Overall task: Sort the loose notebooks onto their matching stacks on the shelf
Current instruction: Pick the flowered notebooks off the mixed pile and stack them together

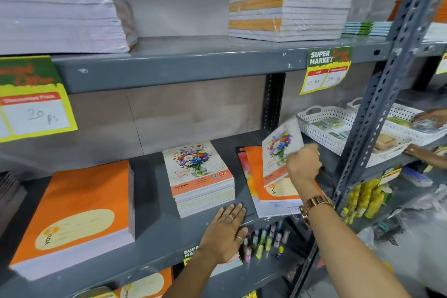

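Our left hand [223, 232] rests flat on the shelf [154, 237] to steady us, while our right hand [303, 164] lifts a flower notebook [278, 150] toward its matching stack [200, 176].

1. The grey metal shelf [154, 232] carries three groups of notebooks, and the left hand [223, 234] lies flat on its front edge.
2. Far left of that hand sits the orange stack [72, 215].
3. Just behind its fingertips stands the floral stack [199, 176].
4. To its right, under the right hand [303, 164], lies the loose pile [271, 191].
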The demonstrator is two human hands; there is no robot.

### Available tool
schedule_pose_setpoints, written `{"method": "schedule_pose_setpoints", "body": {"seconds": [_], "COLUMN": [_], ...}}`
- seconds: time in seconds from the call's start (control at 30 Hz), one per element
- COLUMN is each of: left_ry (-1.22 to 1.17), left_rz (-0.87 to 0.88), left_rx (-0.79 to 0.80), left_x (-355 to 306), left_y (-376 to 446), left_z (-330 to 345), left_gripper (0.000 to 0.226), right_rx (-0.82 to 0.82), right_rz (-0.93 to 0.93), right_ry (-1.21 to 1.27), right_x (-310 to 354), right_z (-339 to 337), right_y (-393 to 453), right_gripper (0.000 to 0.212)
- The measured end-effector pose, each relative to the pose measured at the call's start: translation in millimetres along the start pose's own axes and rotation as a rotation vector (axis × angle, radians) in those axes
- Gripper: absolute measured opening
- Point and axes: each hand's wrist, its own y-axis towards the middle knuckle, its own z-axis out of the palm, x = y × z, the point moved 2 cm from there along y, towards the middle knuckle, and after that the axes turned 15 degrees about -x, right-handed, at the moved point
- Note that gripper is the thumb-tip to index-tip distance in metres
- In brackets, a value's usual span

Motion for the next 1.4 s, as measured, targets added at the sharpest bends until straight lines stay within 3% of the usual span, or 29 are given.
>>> {"method": "schedule_pose_setpoints", "body": {"seconds": [0.27,0.57,0.7,0.93,1.17,1.4], "left_ry": [0.045,0.08,0.084,0.068,0.05,-0.066], "left_rz": [-0.036,-0.105,-0.121,-0.146,-0.171,-0.221], "left_rx": [0.019,0.04,0.037,0.041,0.038,0.01], "left_x": [23.9,52.6,57.8,56.1,55.6,42.6], "left_y": [-33.9,-71.1,-80.1,-81.7,-81.0,-63.8], "left_z": [-17.3,-34.2,-35.6,-36.0,-35.7,-35.2], "left_gripper": [0.055,0.056,0.056,0.057,0.056,0.056], "right_rx": [0.058,0.482,0.579,0.427,0.421,0.317], "right_rz": [-0.119,0.266,0.264,0.132,0.101,-0.259], "right_ry": [0.186,0.374,0.283,0.124,0.098,-0.222], "right_x": [68.6,84.4,72.5,63.6,62.0,62.9], "right_z": [-9.0,41.6,61.6,71.4,72.7,50.0], "right_y": [-35.5,-103.2,-121.7,-126.8,-126.0,-107.9], "right_gripper": [0.026,0.013,0.022,0.026,0.024,0.05]}}
